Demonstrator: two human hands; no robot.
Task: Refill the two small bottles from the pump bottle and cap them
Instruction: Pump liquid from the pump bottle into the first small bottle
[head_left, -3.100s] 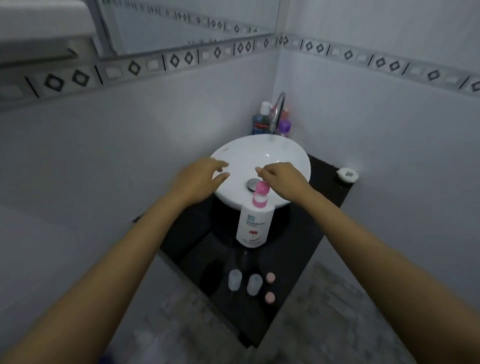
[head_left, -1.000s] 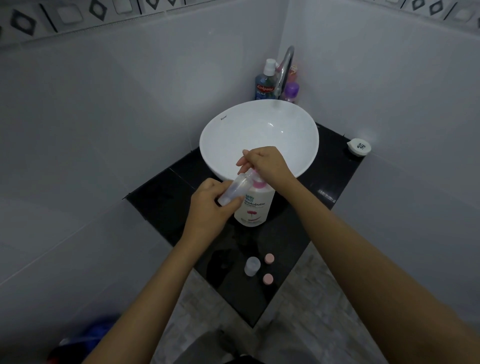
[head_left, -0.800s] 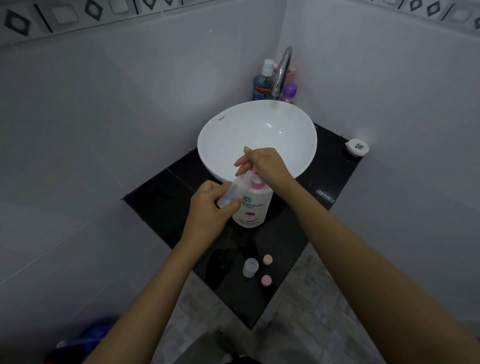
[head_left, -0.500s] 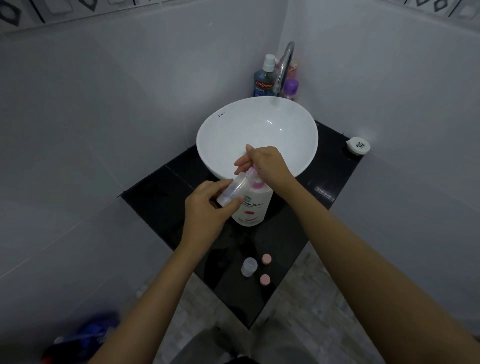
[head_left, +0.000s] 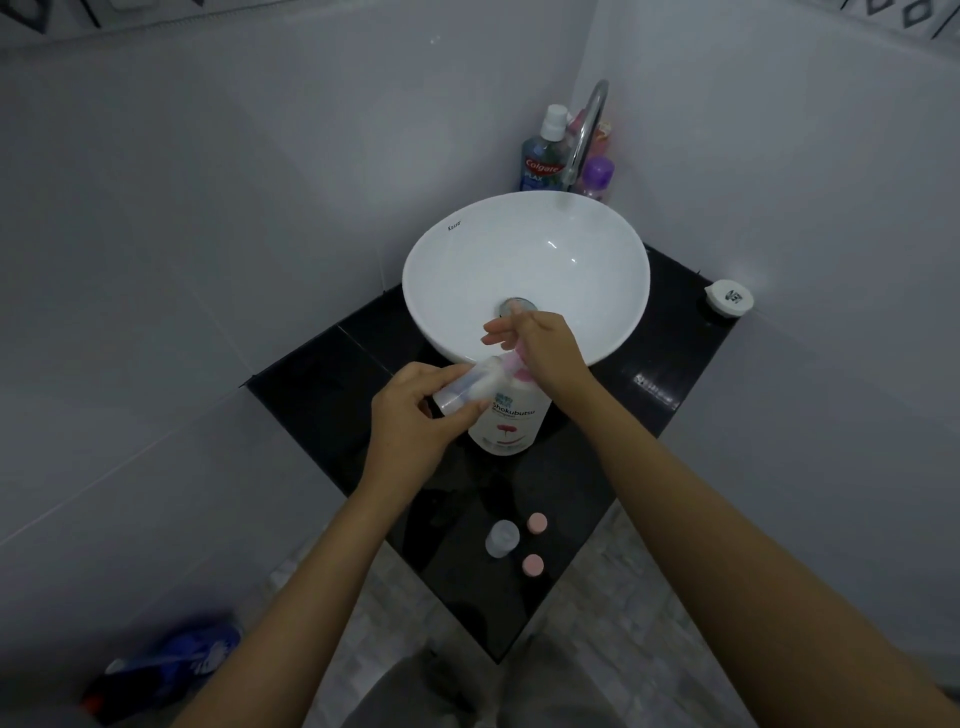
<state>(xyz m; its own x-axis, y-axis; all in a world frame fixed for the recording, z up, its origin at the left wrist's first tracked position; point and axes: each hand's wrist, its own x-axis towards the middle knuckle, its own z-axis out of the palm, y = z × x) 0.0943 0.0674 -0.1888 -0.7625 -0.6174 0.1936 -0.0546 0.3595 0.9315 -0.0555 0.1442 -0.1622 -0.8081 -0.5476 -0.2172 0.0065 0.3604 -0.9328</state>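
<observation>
The pump bottle (head_left: 511, 421) stands on the black surface (head_left: 322, 384) before the basin; it looks heavy and stable, best pressed from the top. The right hand (head_left: 545, 348) rests on its pump, fingers straight. The left hand (head_left: 415, 415) pinches a small bottle (head_left: 467, 387), light, thin-walled and likely slippery, tilted to the spout. The other bottle (head_left: 502, 538) and two caps (head_left: 536, 523) wait nearer.

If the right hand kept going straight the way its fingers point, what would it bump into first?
Probably the white sink. The right hand presses the pump bottle, fingers pointing up-left over the basin's near rim. Depth is unclear, so it might pass above the bowl.
</observation>
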